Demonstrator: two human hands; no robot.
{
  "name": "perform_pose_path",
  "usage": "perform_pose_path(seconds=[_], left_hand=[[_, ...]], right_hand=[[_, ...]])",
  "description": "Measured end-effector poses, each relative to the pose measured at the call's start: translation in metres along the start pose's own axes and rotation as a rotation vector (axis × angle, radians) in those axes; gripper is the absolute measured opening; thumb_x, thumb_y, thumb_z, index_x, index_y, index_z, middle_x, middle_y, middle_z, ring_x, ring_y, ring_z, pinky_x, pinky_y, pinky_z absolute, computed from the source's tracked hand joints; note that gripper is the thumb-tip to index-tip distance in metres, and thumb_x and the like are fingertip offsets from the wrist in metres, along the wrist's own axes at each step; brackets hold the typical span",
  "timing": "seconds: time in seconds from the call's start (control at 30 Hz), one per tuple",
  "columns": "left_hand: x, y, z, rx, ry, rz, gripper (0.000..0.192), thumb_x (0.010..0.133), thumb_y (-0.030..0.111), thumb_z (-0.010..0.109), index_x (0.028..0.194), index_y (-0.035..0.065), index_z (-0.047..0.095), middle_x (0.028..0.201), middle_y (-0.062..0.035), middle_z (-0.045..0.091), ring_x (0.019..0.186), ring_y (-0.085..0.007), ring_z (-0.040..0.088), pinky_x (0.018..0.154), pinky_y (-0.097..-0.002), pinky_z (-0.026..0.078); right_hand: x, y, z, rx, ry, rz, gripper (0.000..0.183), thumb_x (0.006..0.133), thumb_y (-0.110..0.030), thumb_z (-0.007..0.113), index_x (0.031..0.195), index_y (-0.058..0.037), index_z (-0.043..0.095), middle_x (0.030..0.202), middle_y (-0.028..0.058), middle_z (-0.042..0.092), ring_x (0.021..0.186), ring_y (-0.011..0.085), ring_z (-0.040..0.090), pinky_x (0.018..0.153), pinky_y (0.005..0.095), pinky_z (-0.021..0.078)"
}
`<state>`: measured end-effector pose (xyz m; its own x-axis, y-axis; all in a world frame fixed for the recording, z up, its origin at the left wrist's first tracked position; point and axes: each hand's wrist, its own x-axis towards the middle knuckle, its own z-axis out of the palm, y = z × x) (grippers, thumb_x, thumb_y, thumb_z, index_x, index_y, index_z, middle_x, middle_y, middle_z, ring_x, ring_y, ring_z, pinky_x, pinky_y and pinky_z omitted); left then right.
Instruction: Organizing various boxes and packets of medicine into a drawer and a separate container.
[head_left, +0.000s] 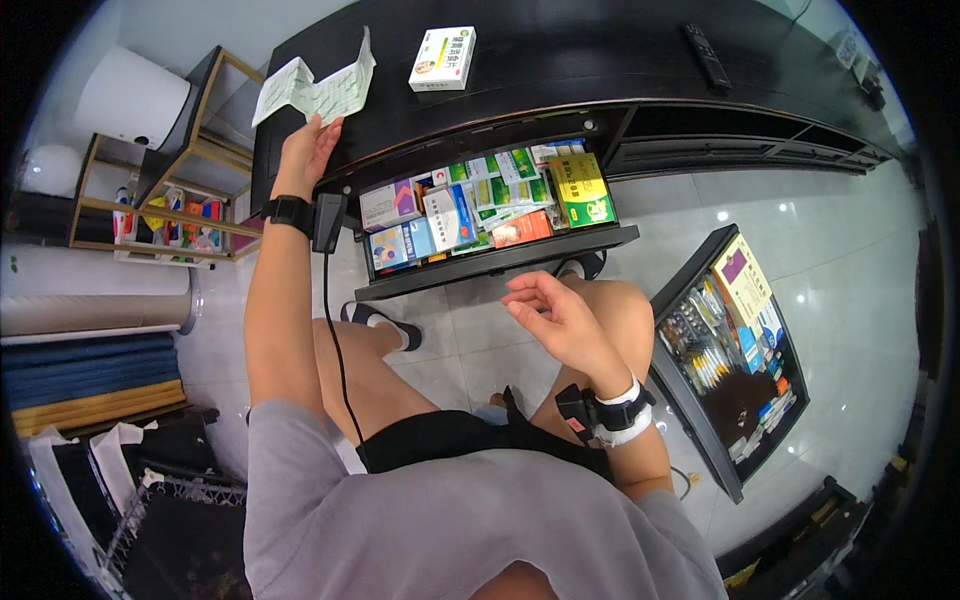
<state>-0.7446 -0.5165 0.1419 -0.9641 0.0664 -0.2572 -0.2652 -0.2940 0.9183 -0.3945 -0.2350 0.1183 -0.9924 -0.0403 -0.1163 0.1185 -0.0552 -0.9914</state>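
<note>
My left hand (309, 150) is at the left end of a black cabinet top (525, 64). Its fingertips grip the near edge of a creased paper leaflet (322, 88) printed with small text. To the right of the leaflet lies a white and green medicine box (442, 58). Below the cabinet top, a pulled-out drawer (499, 266) holds medicine boxes and several green and white sachets (514, 180). My right hand (551, 315) hovers in front of this drawer, near my right knee. Its fingers curl loosely, with nothing between them.
A second drawer (694, 420), full of medicine packs, sits on the tiled floor at my right. A remote control (706, 56) lies at the back right of the cabinet. A wooden shelf unit (169, 199) stands at left. A black cable (335, 337) hangs from my left wrist device.
</note>
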Motion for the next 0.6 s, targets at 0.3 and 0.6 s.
perform_pose_path(seconds=[0.3,0.6], left_hand=[[-0.149,-0.092,-0.021,1.237,-0.140,0.567,0.030,0.075,0.019,0.070,0.092,0.0030,0.051,0.080,-0.0093,0.055,0.073,-0.0219,0.056,0.065,-0.0337,0.045],[-0.165,-0.195,-0.067,1.913,-0.515,0.652,0.021,0.070,0.003,0.060,0.090,0.0048,0.056,0.081,-0.0084,0.059,0.075,-0.0227,0.063,0.061,-0.0323,0.051]], right_hand=[[0.066,0.018,0.022,-1.339,-0.152,-0.044,0.037,0.079,-0.019,0.062,0.109,0.0004,0.054,0.102,0.0159,0.062,0.088,0.0304,0.061,0.072,0.0415,0.0500],[0.122,0.145,0.022,-1.917,-0.086,-0.091,0.014,0.079,-0.016,0.054,0.089,-0.0107,0.064,0.087,0.0050,0.064,0.082,0.0212,0.063,0.060,0.0378,0.0487]])
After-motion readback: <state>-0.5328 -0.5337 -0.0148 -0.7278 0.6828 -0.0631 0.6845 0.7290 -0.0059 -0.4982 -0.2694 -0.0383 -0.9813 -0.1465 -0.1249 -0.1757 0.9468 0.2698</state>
